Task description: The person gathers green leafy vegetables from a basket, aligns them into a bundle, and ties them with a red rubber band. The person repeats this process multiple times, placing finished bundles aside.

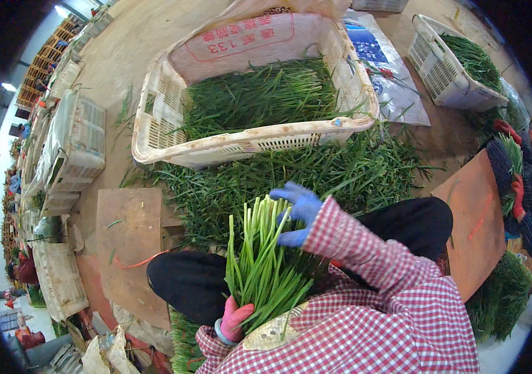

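Note:
A bundle of green leafy stalks, like garlic chives (259,262), stands over my lap with its pale cut ends up. My left hand (235,320), in a pink glove, is closed round its lower part. My right hand (296,212), in a blue glove, is at the pale ends with its fingers spread; whether it pinches a stalk cannot be told. Beyond my knees lies a heap of loose green leaves (266,182). Behind it stands a white plastic crate (228,152), lined with a printed woven sack (247,39), holding more green stalks (266,96).
A wooden board (130,262) with a red tie lies at the left. On the right another board (476,224) lies beside a co-worker's red-gloved hands (518,196) holding stalks. A filled crate (448,79) stands at upper right; stacked crates (79,140) stand at left.

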`<state>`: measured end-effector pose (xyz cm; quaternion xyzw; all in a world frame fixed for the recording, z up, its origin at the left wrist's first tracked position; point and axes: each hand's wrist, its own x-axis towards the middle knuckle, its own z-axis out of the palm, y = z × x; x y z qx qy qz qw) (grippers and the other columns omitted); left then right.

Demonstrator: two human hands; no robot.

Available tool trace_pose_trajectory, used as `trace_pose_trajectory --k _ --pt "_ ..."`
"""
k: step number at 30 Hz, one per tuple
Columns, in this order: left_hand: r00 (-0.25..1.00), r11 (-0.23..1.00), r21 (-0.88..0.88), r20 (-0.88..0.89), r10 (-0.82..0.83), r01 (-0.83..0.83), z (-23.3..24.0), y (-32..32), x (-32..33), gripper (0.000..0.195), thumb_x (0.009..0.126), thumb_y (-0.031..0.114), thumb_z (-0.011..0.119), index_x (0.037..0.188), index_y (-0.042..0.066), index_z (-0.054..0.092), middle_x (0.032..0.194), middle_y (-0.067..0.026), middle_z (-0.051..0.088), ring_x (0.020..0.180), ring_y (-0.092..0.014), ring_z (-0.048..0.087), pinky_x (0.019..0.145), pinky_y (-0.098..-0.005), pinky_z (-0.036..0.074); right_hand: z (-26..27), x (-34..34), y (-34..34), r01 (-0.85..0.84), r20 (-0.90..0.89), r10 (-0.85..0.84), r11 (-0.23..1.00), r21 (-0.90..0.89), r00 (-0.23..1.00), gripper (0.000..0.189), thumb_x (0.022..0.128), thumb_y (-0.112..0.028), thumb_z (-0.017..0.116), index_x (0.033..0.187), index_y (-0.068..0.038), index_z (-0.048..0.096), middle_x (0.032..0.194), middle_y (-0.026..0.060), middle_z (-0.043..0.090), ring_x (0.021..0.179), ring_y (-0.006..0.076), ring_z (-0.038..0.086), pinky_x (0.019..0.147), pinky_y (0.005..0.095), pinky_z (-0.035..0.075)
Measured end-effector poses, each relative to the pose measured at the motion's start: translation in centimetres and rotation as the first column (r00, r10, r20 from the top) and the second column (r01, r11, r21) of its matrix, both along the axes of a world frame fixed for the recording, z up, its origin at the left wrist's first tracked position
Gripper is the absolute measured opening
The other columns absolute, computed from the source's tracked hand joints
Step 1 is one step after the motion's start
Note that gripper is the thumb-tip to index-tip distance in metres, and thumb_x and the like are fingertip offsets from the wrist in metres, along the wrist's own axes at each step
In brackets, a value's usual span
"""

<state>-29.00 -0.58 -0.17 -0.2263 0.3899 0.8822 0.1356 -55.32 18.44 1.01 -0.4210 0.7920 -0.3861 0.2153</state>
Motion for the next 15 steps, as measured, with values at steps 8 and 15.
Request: trace_pose_trajectory --k 8,15 --pt "0.999 0.972 -0.233 -0.032 0.026 -0.033 -0.5 0.7 -0.4 0.068 0.072 0.0 0.077 0.131 -0.002 0.043 0.123 -0.0115 0.058 0.109 -0.021 0.058 0.096 -0.035 0.045 1.9 -3.8 4.3 0.291 -0.61 -0.26 0.955 -0.05 0.749 0.004 0.071 -0.013 0.067 0.071 -0.011 0.064 0.112 0.0092 0.063 0.109 0.0293 0.057 0.097 0.0496 0.04" --pt "1.0 0.963 -0.27 -0.01 -0.001 -0.002 0.3 1.1 -1.4 0.071 0.071 0.003 0.079 0.131 -0.003 0.043 0.122 -0.0119 0.058 0.108 -0.02 0.058 0.095 -0.0348 0.046 8.8 -3.8 3.7 0.182 -0.698 0.025 0.958 0.22 0.715 0.013 0.077 -0.02 0.066 0.087 -0.012 0.066 0.086 0.007 0.065 0.085 0.0284 0.06 0.077 0.0397 0.05"
